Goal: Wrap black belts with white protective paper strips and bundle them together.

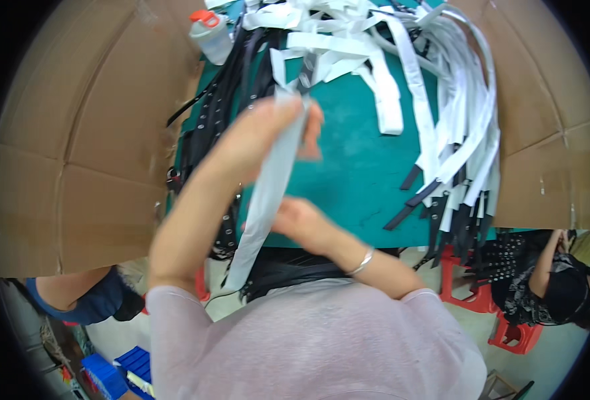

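My left hand (287,123) is raised over the near left part of the green table, its fingers closed round a long white paper strip (266,183). A dark belt end (306,70) shows just above that hand, against the strip. The strip hangs down at a slant toward my lap. Lower down, my right hand (299,222) is beside the strip, with a bracelet (361,261) on its wrist. Its fingertips pass behind the strip and are hidden, so their grip cannot be made out. Both hands are slightly blurred.
Black belts with metal eyelets (205,127) lie along the table's (348,167) left side. White-wrapped belts (465,120) are heaped at right, loose white strips (335,47) at the back. A bottle (211,39) stands far left. Cardboard walls (101,133) flank the table; other people sit beyond.
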The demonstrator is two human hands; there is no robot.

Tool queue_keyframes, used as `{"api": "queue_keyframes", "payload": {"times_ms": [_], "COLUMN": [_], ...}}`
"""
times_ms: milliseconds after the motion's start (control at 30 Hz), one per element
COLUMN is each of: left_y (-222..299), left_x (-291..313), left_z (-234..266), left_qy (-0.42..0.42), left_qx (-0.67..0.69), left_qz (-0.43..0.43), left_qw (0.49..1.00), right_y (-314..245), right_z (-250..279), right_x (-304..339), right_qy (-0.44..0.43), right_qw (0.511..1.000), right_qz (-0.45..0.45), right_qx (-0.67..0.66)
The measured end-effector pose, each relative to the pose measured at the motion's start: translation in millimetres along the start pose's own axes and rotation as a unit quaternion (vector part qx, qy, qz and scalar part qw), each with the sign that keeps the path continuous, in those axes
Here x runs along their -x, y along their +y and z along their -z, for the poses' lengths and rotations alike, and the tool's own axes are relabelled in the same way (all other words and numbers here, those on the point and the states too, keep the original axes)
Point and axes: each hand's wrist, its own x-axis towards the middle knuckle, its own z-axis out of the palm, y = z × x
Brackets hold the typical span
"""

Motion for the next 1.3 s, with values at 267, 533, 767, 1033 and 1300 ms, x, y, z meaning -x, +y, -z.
{"api": "queue_keyframes", "payload": {"times_ms": [267,533,767,1033,1300], "left_y": [95.5,64.0,-80.7,-74.5,-80.7], "left_x": [-150.7,-204.7,-81.3,-66.4,-126.8], "left_z": [26.3,65.9,138.2,74.3,118.1], "left_qy": [0.103,0.084,0.244,0.189,0.463], "left_qx": [-0.255,-0.743,-0.685,0.079,-0.507], "left_qz": [-0.088,-0.160,0.075,0.022,-0.084], "left_qw": [0.957,0.645,0.682,0.978,0.723], "right_y": [-110.2,-407.8,-211.4,-19.1,-40.1], "right_z": [48.1,260.2,200.9,89.0,53.8], "right_x": [52.2,82.3,-29.4,-80.0,-10.7], "right_qy": [0.255,0.598,0.310,0.074,0.131], "right_qw": [0.938,0.393,0.680,0.982,0.989], "right_qz": [0.110,0.203,0.230,-0.016,-0.034], "right_qx": [0.209,0.669,0.624,0.171,0.052]}}
